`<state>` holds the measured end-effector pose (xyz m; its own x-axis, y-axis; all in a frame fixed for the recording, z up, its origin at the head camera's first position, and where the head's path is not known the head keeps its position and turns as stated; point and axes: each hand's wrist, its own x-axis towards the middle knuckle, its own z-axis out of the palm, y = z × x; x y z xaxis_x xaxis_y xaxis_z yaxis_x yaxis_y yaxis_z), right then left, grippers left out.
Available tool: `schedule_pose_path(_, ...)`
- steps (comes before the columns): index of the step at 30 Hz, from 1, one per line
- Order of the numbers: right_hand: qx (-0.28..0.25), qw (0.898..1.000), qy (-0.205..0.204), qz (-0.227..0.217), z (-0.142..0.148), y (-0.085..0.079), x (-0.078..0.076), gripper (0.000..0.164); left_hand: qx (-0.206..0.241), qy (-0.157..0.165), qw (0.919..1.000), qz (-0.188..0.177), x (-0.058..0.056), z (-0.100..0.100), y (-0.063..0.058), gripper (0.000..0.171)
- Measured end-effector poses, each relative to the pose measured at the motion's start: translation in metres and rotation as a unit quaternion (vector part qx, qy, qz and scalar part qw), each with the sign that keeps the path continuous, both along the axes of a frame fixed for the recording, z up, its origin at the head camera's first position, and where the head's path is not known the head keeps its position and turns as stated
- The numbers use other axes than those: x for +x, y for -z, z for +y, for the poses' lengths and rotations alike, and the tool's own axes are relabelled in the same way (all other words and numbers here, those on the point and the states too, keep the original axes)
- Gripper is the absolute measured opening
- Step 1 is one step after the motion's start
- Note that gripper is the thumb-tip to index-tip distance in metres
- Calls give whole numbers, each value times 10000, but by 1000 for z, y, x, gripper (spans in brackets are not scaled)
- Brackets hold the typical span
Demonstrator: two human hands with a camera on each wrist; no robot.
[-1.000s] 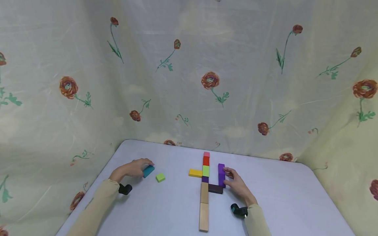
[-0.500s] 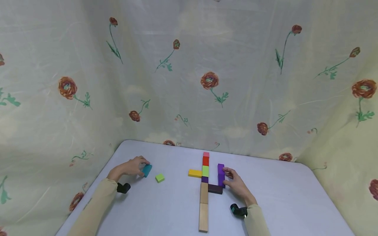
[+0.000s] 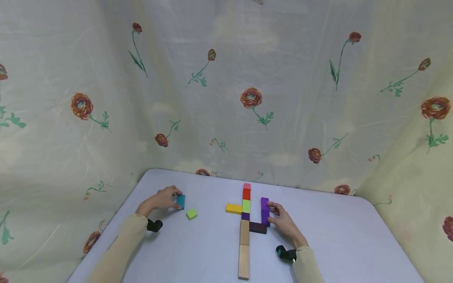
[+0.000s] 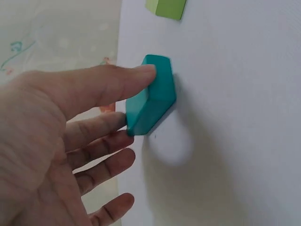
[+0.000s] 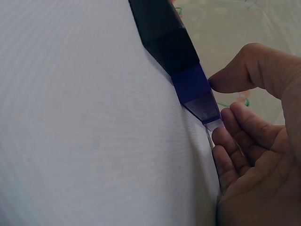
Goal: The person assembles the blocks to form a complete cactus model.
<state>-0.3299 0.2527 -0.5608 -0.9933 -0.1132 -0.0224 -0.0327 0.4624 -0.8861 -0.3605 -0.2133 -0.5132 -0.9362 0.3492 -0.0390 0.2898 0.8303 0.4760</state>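
My left hand (image 3: 163, 199) pinches a teal wooden block (image 4: 162, 77) at the left of the table. In the left wrist view the thumb lies on one face and the index fingertip is at its other end; the remaining fingers are spread behind. A light green square block (image 3: 192, 214) lies just right of it. My right hand (image 3: 284, 222) rests beside two purple blocks (image 3: 264, 205) laid end to end, thumb and fingertips along their right side. In the right wrist view the thumb tip meets the edge of the nearer purple block (image 5: 192, 84), with loosely bent fingers near the far one.
A column of blocks runs up the table's middle: two plain wood blocks (image 3: 244, 243), then dark purple, light green (image 3: 246, 206), red and pink. A yellow block (image 3: 234, 208) extends left from it, a dark brown block (image 3: 258, 227) right. A flowered curtain (image 3: 226, 98) hangs around the table.
My left hand has turned the teal block from a slant to nearly upright in the head view, shifting it slightly right at the end. The right hand stays beside the purple blocks.
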Motion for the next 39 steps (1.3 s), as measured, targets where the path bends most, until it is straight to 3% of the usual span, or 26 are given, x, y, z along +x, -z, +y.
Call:
schedule_pose_path(6,76,10000,38,-47,2,6,-1,61,-124,-4,9999,74,-5,17,-4,52)
schedule_pose_path(15,43,10000,35,-9,4,8,-1,60,-247,-228,9994,-53,-20,48,-1,52)
schedule_pose_path(24,62,10000,39,-11,2,4,0,61,-381,-126,9992,13,-31,84,1,51)
schedule_pose_path(39,-134,9999,71,-57,1,4,-2,60,-447,112,9989,25,-33,134,-3,53)
